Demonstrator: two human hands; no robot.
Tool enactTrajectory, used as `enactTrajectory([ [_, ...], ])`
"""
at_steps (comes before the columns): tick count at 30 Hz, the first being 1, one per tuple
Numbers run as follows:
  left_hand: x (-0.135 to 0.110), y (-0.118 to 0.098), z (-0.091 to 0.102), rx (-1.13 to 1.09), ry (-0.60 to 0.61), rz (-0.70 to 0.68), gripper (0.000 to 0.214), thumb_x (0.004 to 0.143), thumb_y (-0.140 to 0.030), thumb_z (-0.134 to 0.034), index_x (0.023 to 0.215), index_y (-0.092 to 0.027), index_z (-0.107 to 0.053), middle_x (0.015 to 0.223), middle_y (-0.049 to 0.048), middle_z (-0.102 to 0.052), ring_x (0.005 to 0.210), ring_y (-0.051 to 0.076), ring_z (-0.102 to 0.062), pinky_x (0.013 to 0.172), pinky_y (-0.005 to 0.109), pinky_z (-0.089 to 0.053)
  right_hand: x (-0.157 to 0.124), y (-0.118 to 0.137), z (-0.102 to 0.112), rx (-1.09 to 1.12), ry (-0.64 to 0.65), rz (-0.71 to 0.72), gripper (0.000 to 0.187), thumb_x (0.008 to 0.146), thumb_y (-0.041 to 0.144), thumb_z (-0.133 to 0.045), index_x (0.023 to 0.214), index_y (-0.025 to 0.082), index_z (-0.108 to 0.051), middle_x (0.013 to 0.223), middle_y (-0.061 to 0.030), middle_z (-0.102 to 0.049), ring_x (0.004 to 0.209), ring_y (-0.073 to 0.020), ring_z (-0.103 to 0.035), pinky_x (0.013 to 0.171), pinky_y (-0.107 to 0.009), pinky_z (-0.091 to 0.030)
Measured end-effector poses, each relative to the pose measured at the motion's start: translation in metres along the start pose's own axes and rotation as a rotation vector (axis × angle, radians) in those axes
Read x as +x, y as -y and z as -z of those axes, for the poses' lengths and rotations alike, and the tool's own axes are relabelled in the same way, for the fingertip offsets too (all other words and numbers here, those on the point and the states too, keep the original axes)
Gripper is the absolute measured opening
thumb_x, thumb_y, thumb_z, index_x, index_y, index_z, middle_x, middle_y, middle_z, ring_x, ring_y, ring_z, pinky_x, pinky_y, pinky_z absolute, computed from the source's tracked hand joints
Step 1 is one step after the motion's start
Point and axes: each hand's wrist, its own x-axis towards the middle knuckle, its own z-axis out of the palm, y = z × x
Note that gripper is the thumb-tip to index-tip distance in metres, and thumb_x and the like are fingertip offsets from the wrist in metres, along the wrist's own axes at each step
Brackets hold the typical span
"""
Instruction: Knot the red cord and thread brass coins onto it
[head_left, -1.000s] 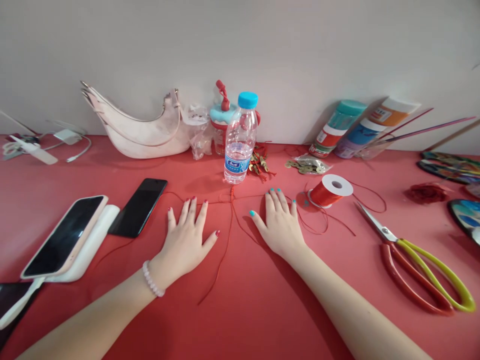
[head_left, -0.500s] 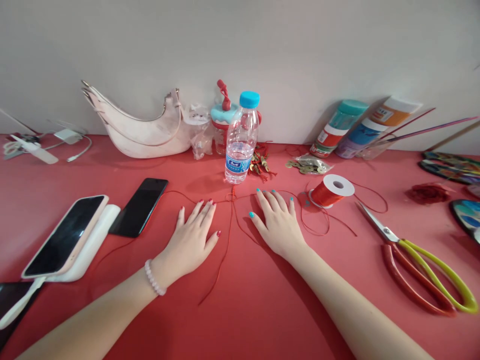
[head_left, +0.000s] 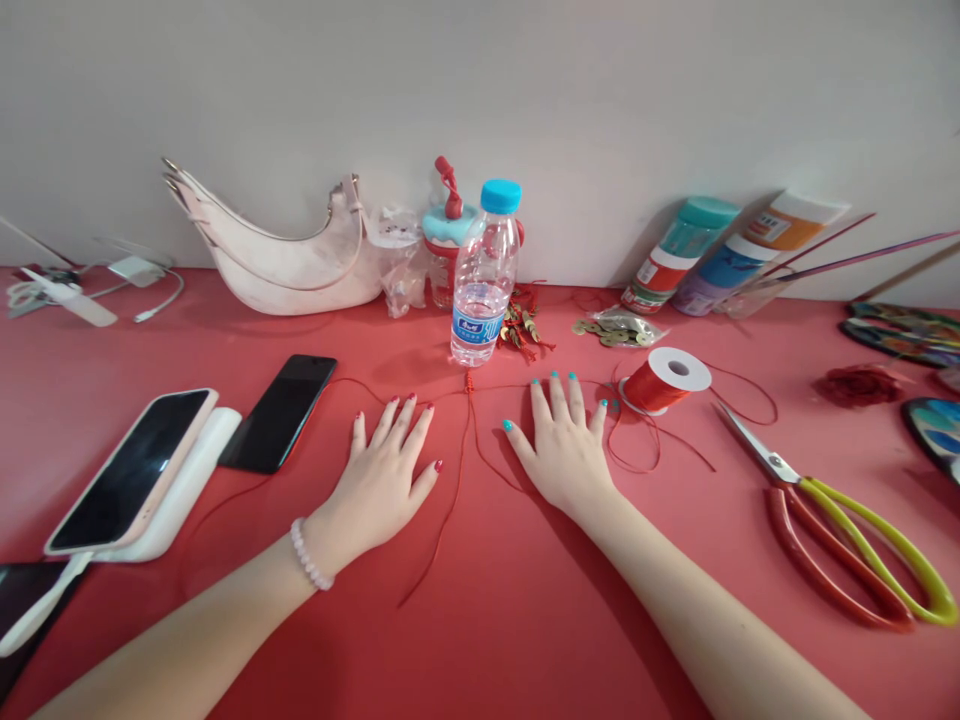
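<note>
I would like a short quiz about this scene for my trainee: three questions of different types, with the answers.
1. Which hand wears the beaded bracelet at its wrist?
2. Which is nearest to the right hand? A) handbag B) spool of red cord C) black phone
3. Fill in: The scissors have one red handle and one ____ handle.

Key: 1. The left hand. 2. B. 3. Yellow.

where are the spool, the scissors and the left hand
Spool (head_left: 646,388): head view, on its red winding.
Scissors (head_left: 780,467): head view, on the metal at the pivot.
Left hand (head_left: 379,486): head view, on the back of the hand.
</note>
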Motion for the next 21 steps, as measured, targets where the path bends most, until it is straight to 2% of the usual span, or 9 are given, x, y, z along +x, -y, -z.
enactTrajectory([
  [2, 0.0004, 0.0, 0.0002, -0.012, 0.002, -0.006, 0.057, 0.091, -0.037, -0.03, 0.142, -0.013, -0.022, 0.149, 0.0123, -0.023, 0.136, 0.033, -0.019, 0.1, 0.066, -0.025, 0.0002, -0.0012, 0.0006, 0.039, 0.012, 0.063, 0.059, 0.091, 0.046, -0.026, 0.138, 0.012, -0.035, 0.147, -0.012, -0.028, 0.137, -0.0324, -0.015, 0.103, -0.062, -0.018],
  [4, 0.0009, -0.0001, 0.0009, -0.023, 0.013, -0.017, 0.057, 0.091, -0.036, -0.029, 0.143, -0.013, -0.02, 0.149, 0.0103, -0.023, 0.136, 0.032, -0.019, 0.1, 0.066, -0.025, 0.0005, -0.0021, 0.0012, 0.066, 0.032, 0.096, 0.056, 0.092, 0.045, -0.025, 0.137, 0.014, -0.037, 0.146, -0.0089, -0.031, 0.136, -0.0298, -0.017, 0.104, -0.061, -0.019],
  [8, 0.0017, -0.0001, 0.0026, -0.029, 0.03, -0.025, 0.057, 0.091, -0.035, -0.029, 0.143, -0.013, -0.019, 0.148, 0.0088, -0.025, 0.136, 0.031, -0.018, 0.101, 0.066, -0.024, 0.0007, -0.0025, 0.0017, 0.086, 0.032, 0.089, 0.055, 0.092, 0.045, -0.026, 0.134, 0.013, -0.04, 0.144, -0.0102, -0.035, 0.135, -0.0298, -0.021, 0.104, -0.061, -0.019],
  [13, 0.0014, -0.0004, 0.0029, -0.031, 0.027, -0.009, 0.056, 0.091, -0.036, -0.031, 0.142, -0.014, -0.021, 0.149, 0.0096, -0.024, 0.136, 0.031, -0.02, 0.101, 0.065, -0.024, 0.0008, -0.0018, 0.001, 0.098, 0.017, 0.076, 0.056, 0.092, 0.045, -0.026, 0.137, 0.013, -0.036, 0.142, -0.0121, -0.038, 0.132, -0.0314, -0.026, 0.103, -0.061, -0.019],
  [21, 0.0005, -0.0014, 0.004, -0.009, -0.04, -0.007, 0.057, 0.09, -0.035, -0.032, 0.142, -0.014, -0.023, 0.145, 0.0122, -0.032, 0.134, 0.033, -0.024, 0.102, 0.067, -0.017, 0.0001, -0.0019, 0.0003, 0.086, -0.029, 0.08, 0.056, 0.091, 0.045, -0.025, 0.133, 0.011, -0.042, 0.14, -0.0135, -0.041, 0.13, -0.0335, -0.027, 0.102, -0.062, -0.017],
])
